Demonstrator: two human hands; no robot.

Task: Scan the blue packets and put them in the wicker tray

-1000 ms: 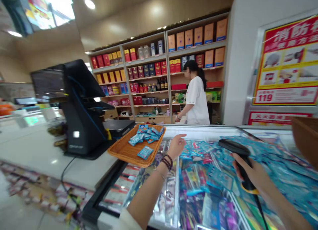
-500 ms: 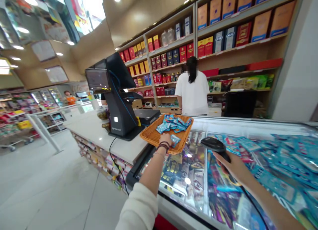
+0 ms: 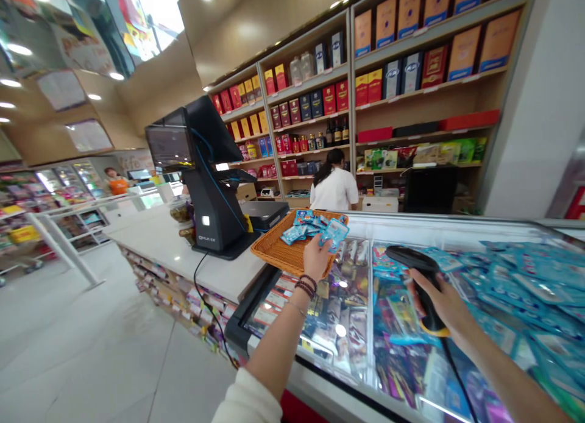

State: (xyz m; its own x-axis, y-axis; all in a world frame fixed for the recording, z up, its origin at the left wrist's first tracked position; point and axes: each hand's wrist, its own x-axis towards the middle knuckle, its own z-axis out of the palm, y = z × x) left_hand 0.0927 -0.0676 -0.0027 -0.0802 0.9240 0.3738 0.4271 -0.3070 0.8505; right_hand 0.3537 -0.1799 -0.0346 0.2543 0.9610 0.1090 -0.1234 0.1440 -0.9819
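My left hand pinches a small blue packet by its near edge, raised over the right side of a woven tray basket. Several more blue packets lie heaped toward the far side of that basket. A black handheld barcode scanner is gripped by my right hand, fingers wrapped round its handle. The scanner's head points left toward the packet, with a gap between them. Its cable hangs down over the freezer's glass top.
Under both hands is a glass-topped chest freezer filled with packaged goods. A dark point-of-sale terminal stands on the white counter at left. Behind the freezer, a person in white faces shelves of boxed bottles.
My left hand has lifted a blue packet off the basket floor and moved it right. The scanner has shifted slightly right. The person behind has bent lower, and the view has turned slightly.
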